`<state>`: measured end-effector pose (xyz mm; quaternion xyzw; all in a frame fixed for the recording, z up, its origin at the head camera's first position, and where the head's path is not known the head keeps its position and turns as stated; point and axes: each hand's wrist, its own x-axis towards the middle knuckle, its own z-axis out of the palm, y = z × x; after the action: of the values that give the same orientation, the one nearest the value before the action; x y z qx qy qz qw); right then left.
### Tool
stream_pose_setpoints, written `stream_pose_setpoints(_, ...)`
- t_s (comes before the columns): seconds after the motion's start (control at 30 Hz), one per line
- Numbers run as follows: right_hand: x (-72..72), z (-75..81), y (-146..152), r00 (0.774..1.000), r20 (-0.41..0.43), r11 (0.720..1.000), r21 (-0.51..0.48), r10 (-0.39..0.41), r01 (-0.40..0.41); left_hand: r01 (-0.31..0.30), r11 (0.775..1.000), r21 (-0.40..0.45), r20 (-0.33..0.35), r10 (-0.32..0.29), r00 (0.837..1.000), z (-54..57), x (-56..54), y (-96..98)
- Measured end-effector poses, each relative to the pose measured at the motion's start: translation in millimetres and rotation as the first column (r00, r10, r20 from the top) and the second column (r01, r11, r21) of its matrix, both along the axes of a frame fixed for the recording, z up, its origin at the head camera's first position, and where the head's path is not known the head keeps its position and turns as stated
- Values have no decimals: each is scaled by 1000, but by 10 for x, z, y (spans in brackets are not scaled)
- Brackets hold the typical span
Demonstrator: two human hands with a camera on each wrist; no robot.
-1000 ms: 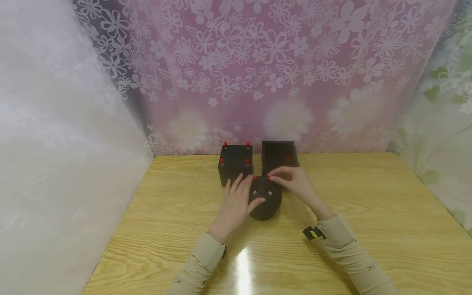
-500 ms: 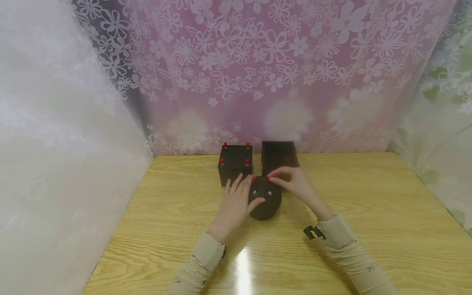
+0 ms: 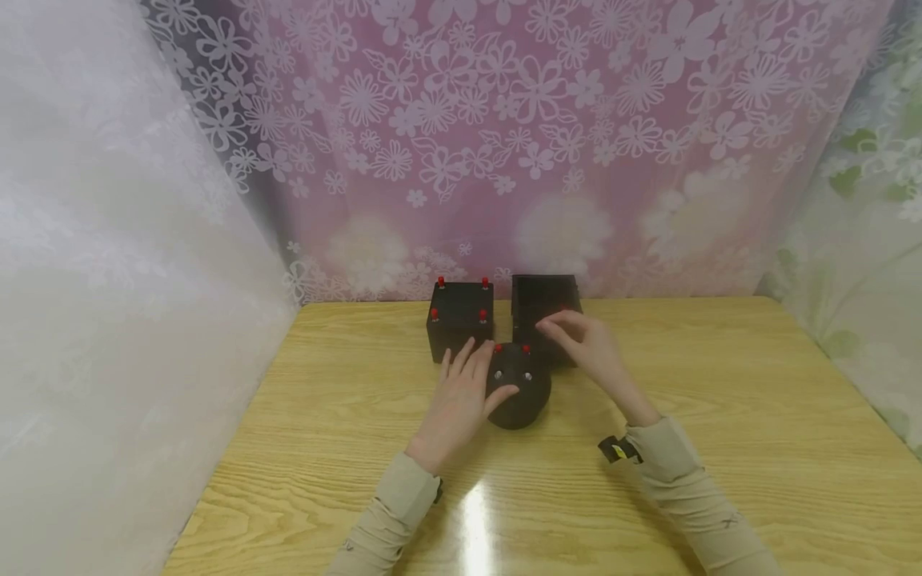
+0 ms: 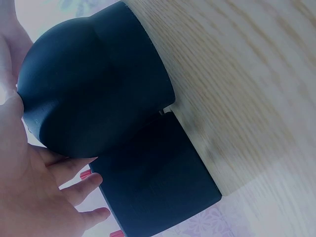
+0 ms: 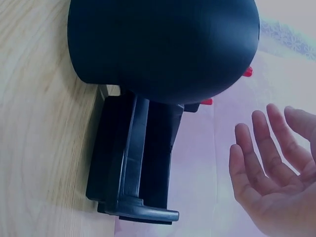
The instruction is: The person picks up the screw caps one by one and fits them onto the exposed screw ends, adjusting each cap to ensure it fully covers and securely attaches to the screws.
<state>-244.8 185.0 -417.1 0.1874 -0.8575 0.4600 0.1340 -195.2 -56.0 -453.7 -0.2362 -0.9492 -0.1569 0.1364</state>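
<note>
A black dome-topped block [image 3: 517, 406] stands on the table, two red caps [image 3: 498, 349] on its far side and two bare metal studs [image 3: 499, 375] nearer me. My left hand [image 3: 455, 404] rests against its left side, fingers extended and thumb lying over the top. In the left wrist view the dome [image 4: 98, 79] sits beside that hand's fingers [image 4: 84, 190]. My right hand [image 3: 589, 346] hovers near the open black box [image 3: 545, 278], thumb and forefinger close together. In the right wrist view this hand [image 5: 276, 173] has loosely curved fingers with nothing visible between them.
Behind my left fingers stands a black box [image 3: 461, 300] with red caps at its top corners. A red piece [image 3: 564, 309] shows in the open box. Wood-grain tabletop [image 3: 324, 448] surrounds everything, with a pink flowered curtain [image 3: 468, 160] behind.
My right fingers have left the far right red cap on the dome and moved right and slightly back, towards the open box. My left hand has stayed put.
</note>
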Motion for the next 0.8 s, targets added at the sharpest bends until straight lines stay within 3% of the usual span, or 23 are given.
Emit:
stream_pose_setpoints(0.47,-125,66,127,999,-15,989,-143,-49,46,0,1000,0,6,0,1000,10,6,8)
stream_pose_setpoints(0.67,-261,181,92,995,-76,993,-108,-65,57,-5,1000,-11,15,5,1000,8,-3,3)
stream_pose_setpoints(0.8,-439,213,96,987,-125,995,3,-99,100,-1,1000,-3,14,1,1000,2,3,-5)
